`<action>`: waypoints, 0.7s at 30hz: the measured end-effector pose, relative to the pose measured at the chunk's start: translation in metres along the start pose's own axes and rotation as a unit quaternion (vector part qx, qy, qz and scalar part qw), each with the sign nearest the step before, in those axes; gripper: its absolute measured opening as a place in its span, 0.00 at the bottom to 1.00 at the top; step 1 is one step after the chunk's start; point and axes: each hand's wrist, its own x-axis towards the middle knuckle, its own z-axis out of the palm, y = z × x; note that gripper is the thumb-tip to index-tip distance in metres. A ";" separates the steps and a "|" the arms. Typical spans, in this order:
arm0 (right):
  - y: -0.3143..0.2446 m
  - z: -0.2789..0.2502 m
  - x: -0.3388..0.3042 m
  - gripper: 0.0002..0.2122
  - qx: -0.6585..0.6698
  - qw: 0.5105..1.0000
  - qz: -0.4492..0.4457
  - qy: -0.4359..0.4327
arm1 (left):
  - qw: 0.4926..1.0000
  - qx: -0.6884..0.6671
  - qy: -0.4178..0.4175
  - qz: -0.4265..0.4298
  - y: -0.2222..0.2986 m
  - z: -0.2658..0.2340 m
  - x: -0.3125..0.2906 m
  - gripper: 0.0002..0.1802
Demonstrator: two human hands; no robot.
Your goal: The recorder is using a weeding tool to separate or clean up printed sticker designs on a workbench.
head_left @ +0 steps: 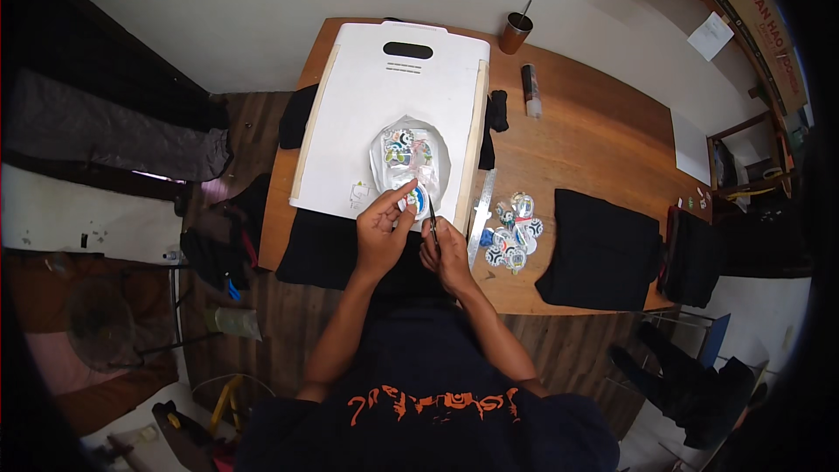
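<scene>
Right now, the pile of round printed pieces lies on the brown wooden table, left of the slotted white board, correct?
Wrong side: the head view shows the pile of round printed pieces on the brown wooden table, right of the slotted white board.

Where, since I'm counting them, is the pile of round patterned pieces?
In the head view, the pile lies on the wooden table, right of the right hand, between the ruler and the folded black cloth.
</scene>
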 end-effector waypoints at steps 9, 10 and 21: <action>0.001 0.001 0.000 0.18 -0.007 1.000 0.001 0.002 | 1.000 0.004 -0.006 0.002 0.000 0.000 -0.002 0.19; -0.001 0.003 0.000 0.18 -0.005 1.000 0.001 -0.002 | 1.000 0.005 -0.005 0.002 0.000 0.000 -0.002 0.19; -0.001 0.002 -0.001 0.18 0.000 1.000 -0.002 0.000 | 0.999 0.020 0.029 0.007 -0.002 0.002 0.000 0.18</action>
